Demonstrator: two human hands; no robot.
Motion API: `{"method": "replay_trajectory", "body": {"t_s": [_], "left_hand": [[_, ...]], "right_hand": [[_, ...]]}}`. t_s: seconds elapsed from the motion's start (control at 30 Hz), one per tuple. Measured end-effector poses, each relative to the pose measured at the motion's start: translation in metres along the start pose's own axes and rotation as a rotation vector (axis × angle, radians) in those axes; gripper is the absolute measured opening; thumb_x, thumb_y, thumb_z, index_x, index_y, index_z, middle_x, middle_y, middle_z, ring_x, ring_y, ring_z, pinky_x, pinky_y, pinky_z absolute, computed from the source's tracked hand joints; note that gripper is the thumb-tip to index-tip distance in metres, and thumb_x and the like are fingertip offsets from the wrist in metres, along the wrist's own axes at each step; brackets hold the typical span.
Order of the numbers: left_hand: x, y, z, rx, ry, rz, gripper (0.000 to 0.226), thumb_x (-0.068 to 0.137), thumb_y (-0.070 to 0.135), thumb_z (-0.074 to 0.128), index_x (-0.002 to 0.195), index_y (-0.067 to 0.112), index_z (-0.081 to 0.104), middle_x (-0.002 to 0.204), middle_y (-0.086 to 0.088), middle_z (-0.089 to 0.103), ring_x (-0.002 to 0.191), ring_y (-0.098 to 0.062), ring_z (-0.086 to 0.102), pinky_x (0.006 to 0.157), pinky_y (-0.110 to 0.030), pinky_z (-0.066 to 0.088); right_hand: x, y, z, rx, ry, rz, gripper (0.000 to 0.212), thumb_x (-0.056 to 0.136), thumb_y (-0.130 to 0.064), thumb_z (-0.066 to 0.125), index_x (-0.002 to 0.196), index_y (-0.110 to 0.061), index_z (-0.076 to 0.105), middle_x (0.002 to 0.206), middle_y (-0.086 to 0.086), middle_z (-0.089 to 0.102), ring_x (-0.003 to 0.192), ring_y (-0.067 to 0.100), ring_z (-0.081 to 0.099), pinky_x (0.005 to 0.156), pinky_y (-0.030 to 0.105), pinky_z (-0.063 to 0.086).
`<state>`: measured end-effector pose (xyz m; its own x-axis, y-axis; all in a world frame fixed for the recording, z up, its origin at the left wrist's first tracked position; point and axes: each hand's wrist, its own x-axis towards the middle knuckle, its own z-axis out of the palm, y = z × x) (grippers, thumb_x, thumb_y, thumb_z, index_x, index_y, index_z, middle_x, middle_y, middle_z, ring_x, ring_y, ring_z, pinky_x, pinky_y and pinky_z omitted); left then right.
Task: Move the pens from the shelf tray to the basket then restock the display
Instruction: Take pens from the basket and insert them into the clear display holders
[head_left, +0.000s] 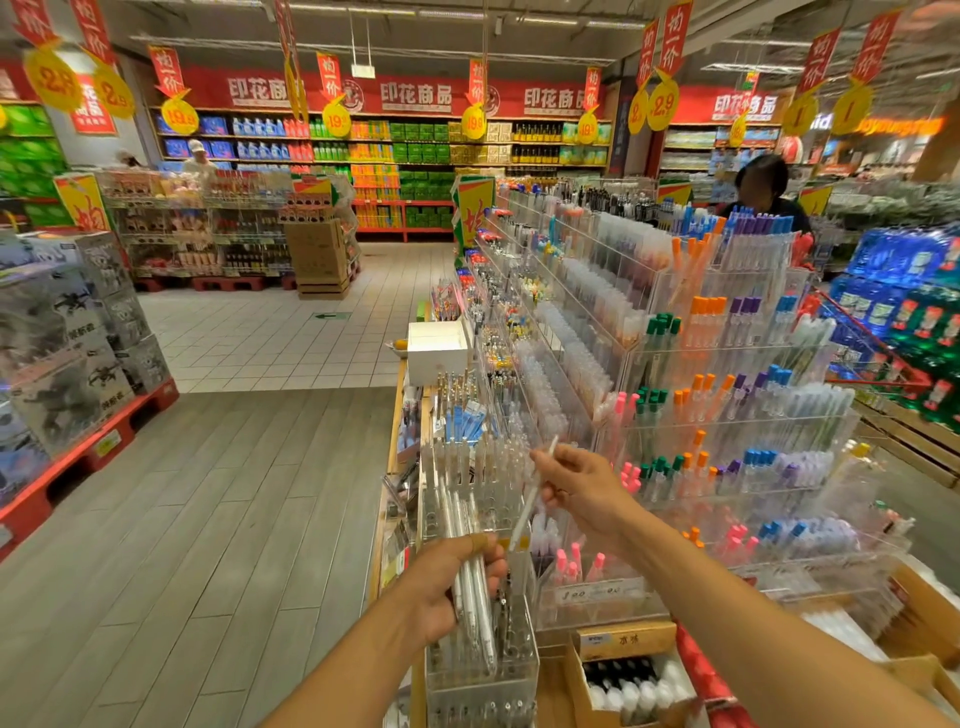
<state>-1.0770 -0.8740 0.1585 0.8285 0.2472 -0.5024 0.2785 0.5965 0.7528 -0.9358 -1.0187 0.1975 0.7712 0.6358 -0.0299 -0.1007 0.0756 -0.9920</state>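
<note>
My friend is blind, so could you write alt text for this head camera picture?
A person's left hand grips a bundle of slim white pens while the right hand holds one thin white pen above a tiered clear acrylic pen display in a supermarket aisle.

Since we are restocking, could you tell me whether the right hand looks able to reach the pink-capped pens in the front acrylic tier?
Probably yes: the pink-capped pens stand uncovered just below the right hand, though it already holds a white pen.
</note>
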Motion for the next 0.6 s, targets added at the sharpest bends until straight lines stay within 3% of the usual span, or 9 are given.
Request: {"method": "replay_trajectory", "body": {"t_s": [0.13, 0.23, 0.33, 0.47, 0.53, 0.6], "left_hand": [[0.000, 0.000, -0.003, -0.006, 0.005, -0.002, 0.010, 0.089, 0.002, 0.067, 0.089, -0.008, 0.069, 0.073, -0.018, 0.070, 0.058, -0.022, 0.069, 0.052, -0.028, 0.058], [0.000, -0.001, -0.004, 0.015, 0.006, -0.002, 0.009, 0.089, 0.001, 0.066, 0.088, -0.007, 0.069, 0.074, -0.019, 0.070, 0.059, -0.022, 0.069, 0.053, -0.028, 0.058], [0.000, 0.000, -0.006, 0.048, 0.014, 0.008, 0.012, 0.090, -0.002, 0.063, 0.085, -0.009, 0.071, 0.076, -0.021, 0.070, 0.060, -0.021, 0.069, 0.054, -0.027, 0.059], [-0.003, 0.001, -0.007, 0.053, 0.013, 0.005, 0.018, 0.091, -0.002, 0.060, 0.082, -0.011, 0.073, 0.078, -0.023, 0.071, 0.059, -0.021, 0.070, 0.053, -0.027, 0.059], [-0.004, 0.002, -0.007, 0.050, 0.008, 0.000, 0.016, 0.091, -0.004, 0.059, 0.085, -0.012, 0.072, 0.078, -0.023, 0.070, 0.059, -0.022, 0.070, 0.052, -0.027, 0.058], [-0.004, 0.003, -0.007, 0.047, 0.003, -0.007, 0.015, 0.091, -0.004, 0.059, 0.088, -0.012, 0.071, 0.078, -0.023, 0.070, 0.060, -0.022, 0.070, 0.052, -0.028, 0.058]], "right_hand": [[0.004, -0.004, 0.002, -0.255, 0.141, -0.167, 0.023, 0.095, -0.021, 0.059, 0.092, 0.001, 0.063, 0.071, 0.010, 0.065, 0.063, 0.019, 0.064, 0.062, 0.027, 0.054], [0.006, -0.005, 0.005, -0.454, 0.210, -0.281, 0.012, 0.098, -0.017, 0.055, 0.091, -0.008, 0.058, 0.072, 0.008, 0.067, 0.062, 0.018, 0.066, 0.063, 0.031, 0.056], [0.004, -0.002, 0.006, -0.618, 0.237, -0.361, 0.005, 0.097, -0.018, 0.057, 0.098, -0.020, 0.052, 0.077, 0.003, 0.066, 0.064, 0.013, 0.067, 0.064, 0.033, 0.058], [0.004, 0.007, 0.007, -0.770, 0.226, -0.406, 0.016, 0.097, -0.017, 0.057, 0.110, -0.016, 0.047, 0.080, 0.004, 0.063, 0.072, 0.019, 0.065, 0.067, 0.042, 0.055], [0.005, 0.008, 0.008, -0.756, 0.258, -0.429, 0.017, 0.097, -0.016, 0.056, 0.109, -0.018, 0.045, 0.082, 0.001, 0.062, 0.072, 0.015, 0.064, 0.067, 0.041, 0.055], [0.007, 0.007, 0.007, -0.745, 0.295, -0.462, 0.020, 0.097, -0.016, 0.057, 0.107, -0.022, 0.042, 0.081, -0.005, 0.060, 0.070, 0.009, 0.062, 0.063, 0.031, 0.054]]}}
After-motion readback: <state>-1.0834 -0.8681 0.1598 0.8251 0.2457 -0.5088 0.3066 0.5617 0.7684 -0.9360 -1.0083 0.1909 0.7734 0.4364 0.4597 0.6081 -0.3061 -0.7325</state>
